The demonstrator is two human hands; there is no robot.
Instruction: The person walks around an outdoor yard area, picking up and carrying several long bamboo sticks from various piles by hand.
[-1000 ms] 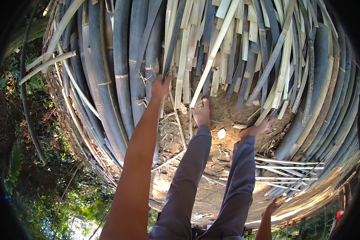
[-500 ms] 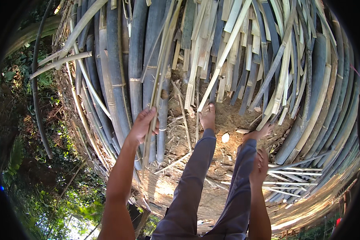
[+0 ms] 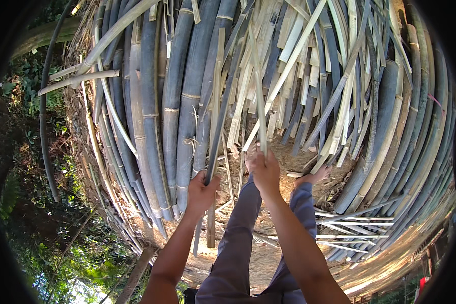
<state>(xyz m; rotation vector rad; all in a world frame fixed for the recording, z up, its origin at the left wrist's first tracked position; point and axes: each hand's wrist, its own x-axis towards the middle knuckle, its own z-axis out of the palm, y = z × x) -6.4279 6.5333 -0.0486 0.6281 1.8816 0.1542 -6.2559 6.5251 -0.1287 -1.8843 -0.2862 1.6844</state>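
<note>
My left hand is closed around split bamboo strips, a dark one and a tan one. They run away from me past the whole poles, and their near ends hang below my fist. To the right, my right hand grips the near end of one narrow, pale bamboo strip. That strip points away over a pile of split bamboo, pale and dark pieces mixed. Just beyond my right hand one bare foot is mostly hidden; the other bare foot shows at the pile's near edge.
Thick dark bamboo poles lie side by side on the left. More long poles curve along the right, with thin pale sticks near their close ends. Bare earth lies underfoot; green plants grow at far left.
My right hand has risen from beside my leg to the middle and taken hold of a pale strip. My left hand has shifted right and nearer, still gripping strips.
</note>
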